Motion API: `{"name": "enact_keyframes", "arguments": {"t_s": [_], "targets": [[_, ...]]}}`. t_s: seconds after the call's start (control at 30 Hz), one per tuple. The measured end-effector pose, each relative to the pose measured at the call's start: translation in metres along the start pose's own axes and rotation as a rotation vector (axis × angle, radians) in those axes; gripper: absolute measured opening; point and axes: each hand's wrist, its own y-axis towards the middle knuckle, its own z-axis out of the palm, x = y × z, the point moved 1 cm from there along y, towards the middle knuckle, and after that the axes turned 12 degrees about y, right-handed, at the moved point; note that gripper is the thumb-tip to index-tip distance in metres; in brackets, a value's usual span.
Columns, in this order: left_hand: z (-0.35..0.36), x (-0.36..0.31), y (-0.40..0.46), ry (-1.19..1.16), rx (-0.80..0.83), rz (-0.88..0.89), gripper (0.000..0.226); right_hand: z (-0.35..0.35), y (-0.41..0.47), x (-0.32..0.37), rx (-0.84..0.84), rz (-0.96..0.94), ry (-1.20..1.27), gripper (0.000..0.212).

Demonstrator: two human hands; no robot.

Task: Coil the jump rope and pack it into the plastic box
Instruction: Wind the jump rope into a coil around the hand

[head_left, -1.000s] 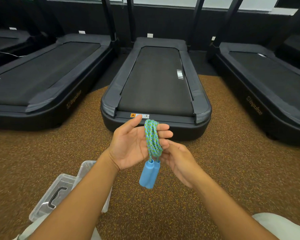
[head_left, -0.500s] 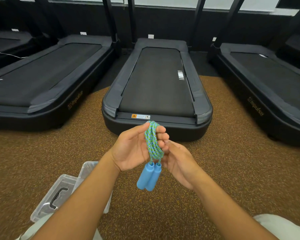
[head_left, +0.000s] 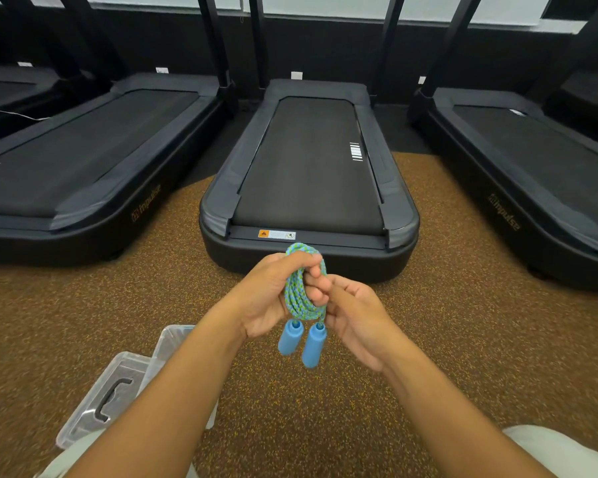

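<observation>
Head view: the jump rope (head_left: 301, 298) is bunched into a coil above the floor, handles (head_left: 302, 343) hanging; our left hand (head_left: 266, 301) is closed around it and our right hand (head_left: 353, 312) pinches its side. Coiling looks nearly finished; next, we judge, comes lowering the coil leftward into the plastic box (head_left: 173, 343), lid (head_left: 107, 395) beside it. Treadmills (head_left: 308, 174) beyond the rope read "impulse".

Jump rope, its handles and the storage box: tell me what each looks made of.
The jump rope cord looks like braided fabric, matte: a woven blue-green pattern shows along the coils held in the left hand. The handles look like soft foam or rubbery plastic, plain blue and dull, with no glare. The plastic box is clear, glossy hard plastic: the floor shows through its walls.
</observation>
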Motion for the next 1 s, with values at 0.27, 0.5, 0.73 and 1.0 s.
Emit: {"name": "enact_keyframes", "arguments": {"t_s": [0.27,0.5,0.73,1.0], "targets": [[0.001,-0.003,-0.002,0.031,-0.031,-0.017,0.027,0.002,0.0,0.003,-0.087,-0.076,-0.201,0.011],[0.002,-0.007,-0.002,0.242,-0.105,0.022,0.039,0.003,0.0,0.011,-0.12,-0.212,-0.337,0.012],[-0.011,0.003,0.002,0.398,-0.228,0.059,0.022,-0.004,-0.001,0.011,-0.178,-0.232,-0.375,0.012],[0.007,0.014,0.009,0.163,-0.255,0.103,0.025,0.0,0.003,0.004,-0.249,-0.273,-0.289,0.013]]}}
